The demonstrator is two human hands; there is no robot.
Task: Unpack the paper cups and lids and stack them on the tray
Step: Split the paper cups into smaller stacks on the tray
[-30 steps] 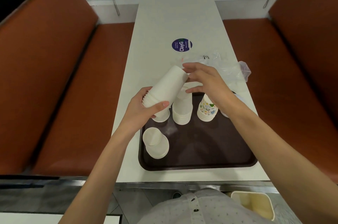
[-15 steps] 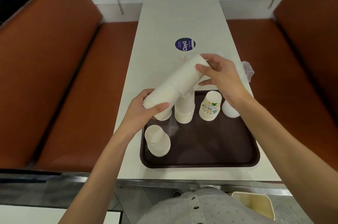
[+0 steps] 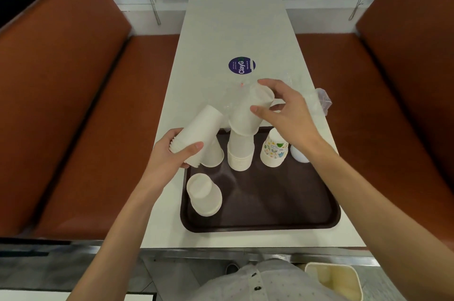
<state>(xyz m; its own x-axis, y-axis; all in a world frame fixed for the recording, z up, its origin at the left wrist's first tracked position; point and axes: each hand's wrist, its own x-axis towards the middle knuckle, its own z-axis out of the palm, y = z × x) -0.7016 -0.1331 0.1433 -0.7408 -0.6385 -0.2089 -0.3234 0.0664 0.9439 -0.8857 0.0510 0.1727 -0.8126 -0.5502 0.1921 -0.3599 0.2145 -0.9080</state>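
Note:
My left hand (image 3: 175, 153) grips a tilted stack of plain white paper cups (image 3: 199, 132) by its rim end, over the far left corner of the dark brown tray (image 3: 270, 212). My right hand (image 3: 286, 109) holds a second, shorter stack of white cups (image 3: 250, 114) by its base, just above an upturned white stack (image 3: 240, 153) standing on the tray. Also on the tray are a lone upturned stack (image 3: 205, 195) at the left, another white stack (image 3: 213, 154) partly behind my left hand, a printed cup stack (image 3: 274, 150) and a white lid (image 3: 298, 154) half hidden by my right wrist.
Crumpled clear plastic wrapping (image 3: 319, 101) lies on the white table (image 3: 235, 30) beyond the tray, near a round purple sticker (image 3: 242, 65). Brown bench seats (image 3: 73, 104) flank the table on both sides. A cream bin (image 3: 336, 281) stands on the floor at lower right.
The long stack held between both hands has split in two. My right hand drew its part away and up to the right; my left hand kept the rest in place.

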